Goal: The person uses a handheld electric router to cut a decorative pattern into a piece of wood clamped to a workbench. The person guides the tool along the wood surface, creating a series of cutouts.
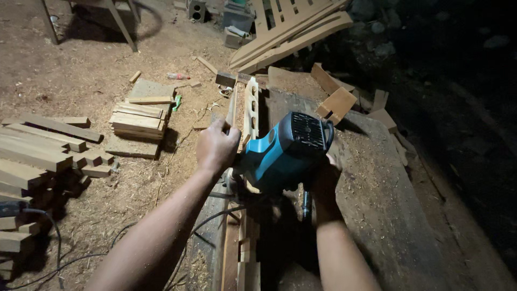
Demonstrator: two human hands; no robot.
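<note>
A blue and black electric router (285, 148) stands on a long narrow wooden piece with slots (251, 108) that lies along a workbench (377, 205). My left hand (216, 145) is closed on the router's left side, next to the slotted wood. On the tool's right side, my right hand (326, 178) grips it and is mostly hidden in shadow behind the body. A black cable (215, 215) runs from below the tool toward me.
Stacks of cut wood blocks (43, 151) lie on the sawdust floor at left. A smaller pile of boards (137, 121) sits further back. Slatted wooden frames (291, 32) lean at the top. Offcuts (336, 105) rest on the bench's far end. The right side is dark.
</note>
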